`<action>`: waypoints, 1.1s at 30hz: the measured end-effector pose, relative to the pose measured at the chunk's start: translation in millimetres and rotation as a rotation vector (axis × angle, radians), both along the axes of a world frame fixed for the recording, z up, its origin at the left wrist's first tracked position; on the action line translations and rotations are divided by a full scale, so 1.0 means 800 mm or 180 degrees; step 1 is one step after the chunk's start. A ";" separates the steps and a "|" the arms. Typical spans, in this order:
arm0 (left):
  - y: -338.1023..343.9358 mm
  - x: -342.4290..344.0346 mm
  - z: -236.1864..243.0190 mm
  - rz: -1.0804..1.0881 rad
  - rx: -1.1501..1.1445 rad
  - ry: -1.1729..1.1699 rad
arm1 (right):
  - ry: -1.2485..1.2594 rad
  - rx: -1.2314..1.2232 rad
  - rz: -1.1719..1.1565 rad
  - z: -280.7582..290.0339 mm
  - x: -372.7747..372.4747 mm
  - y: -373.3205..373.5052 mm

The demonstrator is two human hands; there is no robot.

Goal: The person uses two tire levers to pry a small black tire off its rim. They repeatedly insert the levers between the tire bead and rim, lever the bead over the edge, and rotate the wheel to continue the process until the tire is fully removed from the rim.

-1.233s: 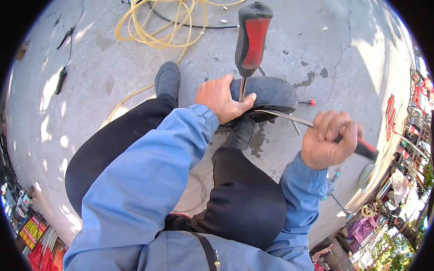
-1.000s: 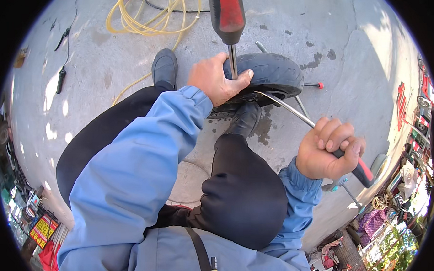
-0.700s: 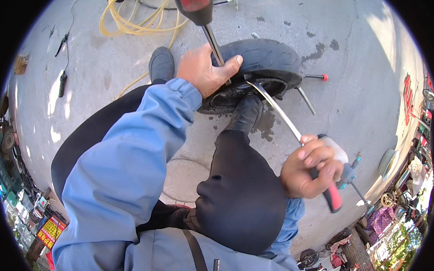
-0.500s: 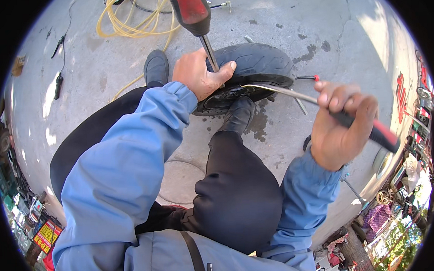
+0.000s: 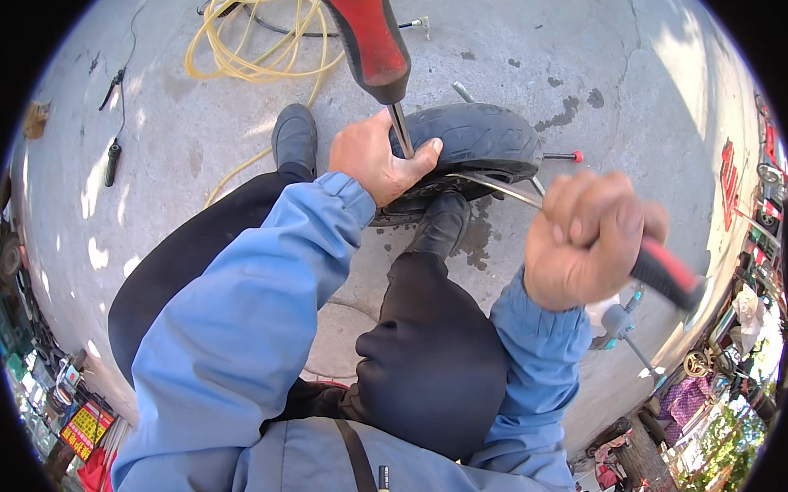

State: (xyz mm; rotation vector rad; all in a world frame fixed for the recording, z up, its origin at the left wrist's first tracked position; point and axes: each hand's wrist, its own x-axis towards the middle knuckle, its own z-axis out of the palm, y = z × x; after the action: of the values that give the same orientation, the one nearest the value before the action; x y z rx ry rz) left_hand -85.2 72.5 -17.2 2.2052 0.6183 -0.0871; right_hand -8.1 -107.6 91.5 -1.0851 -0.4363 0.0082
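A black scooter tire (image 5: 468, 135) on a wheel stands tilted in front of me, its lower side against my right shoe (image 5: 441, 227). My left hand (image 5: 375, 160) is closed at its left side, thumb across the shaft of an upright tire lever (image 5: 378, 51) with a red-and-black handle; the other fingers are mostly hidden. On the right, my right hand (image 5: 585, 235) is wrapped round the handle of a second red-and-black tire lever (image 5: 500, 187). This one's curved metal tip reaches in between the tire's edge and the rim.
A coiled yellow hose (image 5: 248, 43) lies at the far left, with a black cable (image 5: 114, 126) farther left. A red-tipped rod (image 5: 564, 157) sticks out beside the tire. A blue-grey tool (image 5: 618, 321) lies right of my right forearm. Clutter lines both edges.
My right hand has come left and slightly down with its lever, turning the fist over. The left hand remains on the upright lever and tire. The whole view has shifted slightly.
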 end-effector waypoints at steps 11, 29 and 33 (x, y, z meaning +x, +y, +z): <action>0.009 0.013 -0.001 0.0004 -0.0235 -0.0020 | -0.0447 -0.0414 -0.0303 -0.047 -0.080 -0.074; 0.006 0.008 -0.013 -0.0074 0.0038 -0.0147 | 0.0872 -0.0421 -0.0095 0.013 0.114 0.012; 0.008 0.010 -0.001 -0.0041 -0.0102 -0.0133 | 0.0324 -0.0180 0.0839 0.035 0.126 0.021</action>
State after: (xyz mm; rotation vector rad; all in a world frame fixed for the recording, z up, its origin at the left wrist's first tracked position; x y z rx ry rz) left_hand -76.9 78.7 -17.9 2.1748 0.5756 -0.0571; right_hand 92.8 -90.8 119.6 -1.0709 -0.4869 0.3090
